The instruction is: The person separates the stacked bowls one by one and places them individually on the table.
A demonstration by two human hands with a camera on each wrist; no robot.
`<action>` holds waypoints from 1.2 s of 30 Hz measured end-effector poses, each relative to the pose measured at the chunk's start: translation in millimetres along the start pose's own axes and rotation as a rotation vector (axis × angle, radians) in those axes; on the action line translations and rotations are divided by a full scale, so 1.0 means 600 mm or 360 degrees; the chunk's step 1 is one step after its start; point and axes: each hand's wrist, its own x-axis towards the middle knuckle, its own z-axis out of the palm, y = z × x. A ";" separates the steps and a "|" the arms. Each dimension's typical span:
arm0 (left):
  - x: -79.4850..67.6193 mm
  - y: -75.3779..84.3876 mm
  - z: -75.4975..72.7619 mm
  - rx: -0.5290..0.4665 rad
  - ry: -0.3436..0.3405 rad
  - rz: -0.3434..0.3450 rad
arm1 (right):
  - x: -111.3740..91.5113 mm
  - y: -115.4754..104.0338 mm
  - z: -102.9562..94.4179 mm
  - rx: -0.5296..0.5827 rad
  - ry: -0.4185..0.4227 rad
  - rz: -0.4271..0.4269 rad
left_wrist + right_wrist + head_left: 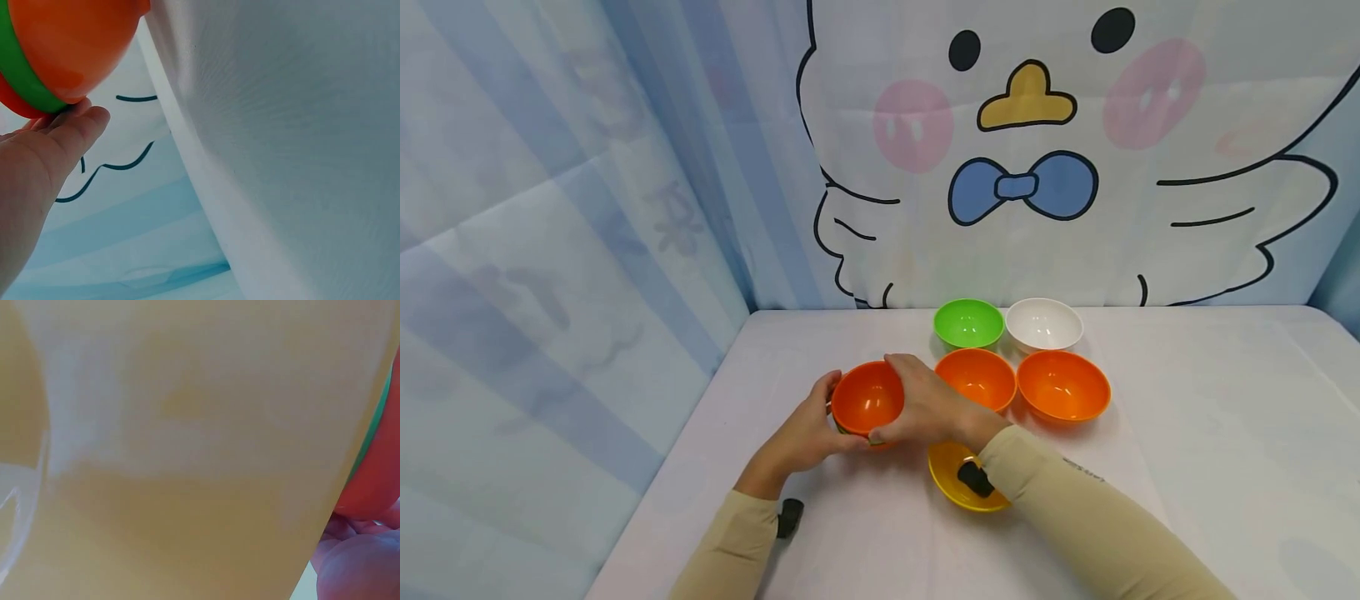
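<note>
Curtain panel: one, pale blue and white, along the left side of the white surface.
Left sleeve: one, beige, with one black wrist unit at its cuff.
Left hand: one; I record thumb and fingers curved round the left side of the bowl stack, gripping it.
Bowl stack: one, left of all loose bowls, held between the two hands. On my left-wrist feed I count three layers: orange outside, then green, then red-orange. I cannot tell whether more are nested, nor whether the base touches the surface.
Right hand: one, thumb at the near rim, fingers at the far rim, pinching the stack's right side.
Loose bowls: five, itemised below.
Yellow bowl: one, nearest me, partly hidden by the right wrist; it fills most of my right-wrist feed.
Green bowl: one, far row, left.
Orange bowls: two, side by side; the left one partly behind the right hand.
Printed figure: one, behind the surface; two black eyes, two pink cheeks, one beak, one blue bow tie.
White bowl: one, just beside the green bowl, on its right.
Right sleeve: one, beige.
</note>
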 end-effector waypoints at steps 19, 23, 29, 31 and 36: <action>-0.001 0.003 -0.001 0.0076 0.0009 -0.0039 | 0.002 0.004 -0.004 0.0106 -0.0101 0.0059; 0.000 0.003 0.000 0.0073 0.0005 -0.0052 | 0.000 0.004 -0.003 0.0109 -0.0052 0.0050; -0.002 0.004 0.000 0.0080 0.0007 -0.0017 | -0.005 0.002 -0.006 0.0088 0.0033 0.0047; -0.002 0.005 0.000 0.0076 0.0004 -0.0017 | -0.006 0.001 -0.010 0.0076 0.0055 0.0044; -0.001 0.005 0.000 0.0091 0.0003 -0.0002 | -0.012 -0.006 -0.027 0.0086 0.0071 0.0046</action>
